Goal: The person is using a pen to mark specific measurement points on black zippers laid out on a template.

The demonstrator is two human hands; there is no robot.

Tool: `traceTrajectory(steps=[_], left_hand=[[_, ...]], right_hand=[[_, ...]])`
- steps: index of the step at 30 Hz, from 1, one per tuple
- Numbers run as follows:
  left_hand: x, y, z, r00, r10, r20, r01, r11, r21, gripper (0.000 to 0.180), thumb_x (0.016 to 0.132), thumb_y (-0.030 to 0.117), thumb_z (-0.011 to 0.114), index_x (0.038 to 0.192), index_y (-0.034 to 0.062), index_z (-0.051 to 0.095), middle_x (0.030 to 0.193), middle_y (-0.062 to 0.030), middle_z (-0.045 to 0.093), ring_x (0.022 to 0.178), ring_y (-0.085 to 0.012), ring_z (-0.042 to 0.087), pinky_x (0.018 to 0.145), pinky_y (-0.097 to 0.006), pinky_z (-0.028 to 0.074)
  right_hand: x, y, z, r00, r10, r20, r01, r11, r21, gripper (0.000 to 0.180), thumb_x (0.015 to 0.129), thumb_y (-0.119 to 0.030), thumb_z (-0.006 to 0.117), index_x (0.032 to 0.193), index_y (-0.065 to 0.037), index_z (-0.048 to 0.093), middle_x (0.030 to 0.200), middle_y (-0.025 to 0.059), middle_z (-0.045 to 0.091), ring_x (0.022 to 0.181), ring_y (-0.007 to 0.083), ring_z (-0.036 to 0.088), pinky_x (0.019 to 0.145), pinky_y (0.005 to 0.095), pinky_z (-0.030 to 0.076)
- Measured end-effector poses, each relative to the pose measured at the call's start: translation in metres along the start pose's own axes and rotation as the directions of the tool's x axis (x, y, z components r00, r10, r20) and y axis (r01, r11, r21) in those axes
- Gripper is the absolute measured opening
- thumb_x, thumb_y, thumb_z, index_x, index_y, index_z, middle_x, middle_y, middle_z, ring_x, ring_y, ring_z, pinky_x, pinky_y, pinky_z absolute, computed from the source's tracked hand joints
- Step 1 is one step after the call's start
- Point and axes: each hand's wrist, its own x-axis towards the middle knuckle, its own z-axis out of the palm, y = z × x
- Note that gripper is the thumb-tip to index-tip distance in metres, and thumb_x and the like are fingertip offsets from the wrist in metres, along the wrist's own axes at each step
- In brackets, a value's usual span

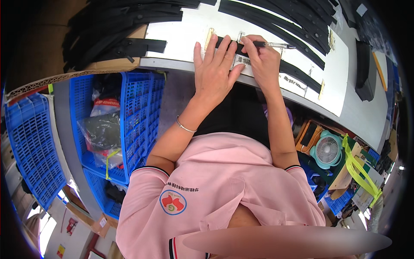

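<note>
The right hand [264,64] is holding a pen [280,45] in bent fingers; the left hand [213,75], fingers spread, is pressing a black strip [238,48] flat, even pressure probably preventing slips.

The surface [364,125] lies before the person, and on it is a board [334,97]. Near its front edge, a strip [239,48] lies under the fingers of the left hand [215,71]. Just to the right is the right hand [265,60], with a pen [278,45] in its grip. Behind the hands and toward the right, more strips [282,28] lie on the board. At left, a strip pile [103,26] rests partly upon cardboard [114,64]. Below, at the person's left, a crate [142,116] contains bags [103,129]. Below the surface, at right, there is a fan [328,149].
</note>
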Motion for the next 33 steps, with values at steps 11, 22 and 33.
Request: traceTrajectory(steps=[11,22,33], left_hand=[[0.001,0.001,0.001,1.000,-0.006,-0.001,0.006,1.000,0.015,0.053,0.088,0.033,0.076,0.132,0.0044,0.068,0.142,-0.0106,0.061,0.140,-0.0344,0.047,0.115,-0.064,0.026],[0.002,0.003,0.002,1.000,0.000,0.026,-0.001,0.999,0.046,0.051,0.089,0.032,0.075,0.132,0.0054,0.068,0.143,-0.0103,0.061,0.142,-0.0340,0.047,0.116,-0.064,0.023],[0.001,0.002,0.000,0.999,-0.007,0.045,0.005,0.998,0.058,0.049,0.092,0.032,0.074,0.133,0.0046,0.068,0.144,-0.0106,0.061,0.143,-0.0348,0.045,0.120,-0.059,0.018]], right_hand=[[-0.002,0.004,-0.007,0.992,0.078,0.102,-0.091,0.987,0.131,0.024,0.097,-0.020,0.070,0.090,0.002,0.076,0.067,0.0053,0.071,0.057,0.0077,0.061,0.054,0.0240,0.047],[-0.003,0.004,-0.013,0.975,0.103,0.197,-0.121,0.989,0.081,0.021,0.099,-0.016,0.068,0.094,0.003,0.076,0.072,0.0021,0.070,0.062,0.0055,0.059,0.057,0.0220,0.046],[-0.014,0.025,-0.084,0.968,0.047,-0.246,-0.037,0.998,0.045,0.020,0.099,-0.015,0.069,0.088,0.000,0.076,0.068,0.0008,0.070,0.058,0.0031,0.057,0.053,0.0205,0.042]])
